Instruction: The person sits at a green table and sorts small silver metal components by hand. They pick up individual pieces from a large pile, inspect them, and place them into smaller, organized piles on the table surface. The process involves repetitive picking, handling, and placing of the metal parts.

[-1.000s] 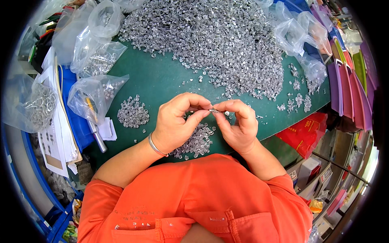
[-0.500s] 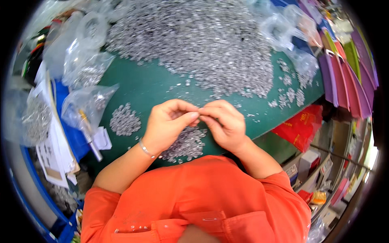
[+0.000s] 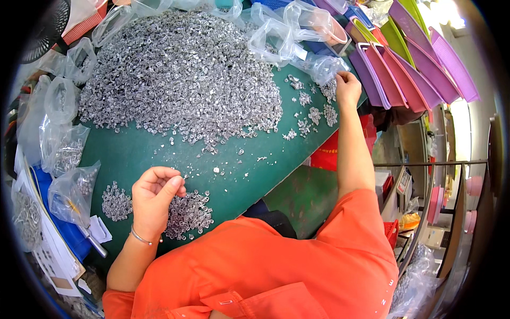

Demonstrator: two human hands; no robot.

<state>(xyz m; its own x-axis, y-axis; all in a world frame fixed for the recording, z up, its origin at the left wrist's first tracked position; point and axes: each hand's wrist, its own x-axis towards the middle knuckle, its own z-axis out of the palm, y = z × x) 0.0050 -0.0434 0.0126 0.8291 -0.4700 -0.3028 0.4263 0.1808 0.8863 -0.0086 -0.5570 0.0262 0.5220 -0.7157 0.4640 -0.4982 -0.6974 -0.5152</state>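
My left hand (image 3: 155,198) is over the near part of the green table, its thumb and fingertips pinched together. A tiny pale bit shows at the fingertips, too small to name. Just beside and below that hand lies a pile of small silvery pieces (image 3: 188,217). A smaller pile of like pieces (image 3: 117,202) lies to its left. My right hand (image 3: 348,89) is stretched to the table's far right edge, fingers bent and closed. It is next to a clear plastic bag (image 3: 325,69) and a small heap of pieces (image 3: 329,91); what its fingers hold is hidden.
A large mound of small silvery pieces (image 3: 180,74) covers the far table (image 3: 234,186). Several small clusters (image 3: 304,99) lie at the right. Coloured plastic bins (image 3: 393,74) stand beyond the right edge, above a red bag (image 3: 326,154). Plastic bags (image 3: 74,194) and papers line the left.
My hands have parted from where they met in front of me. The right has reached out to the far right edge; the left stays near the close pile. The view has swung right.
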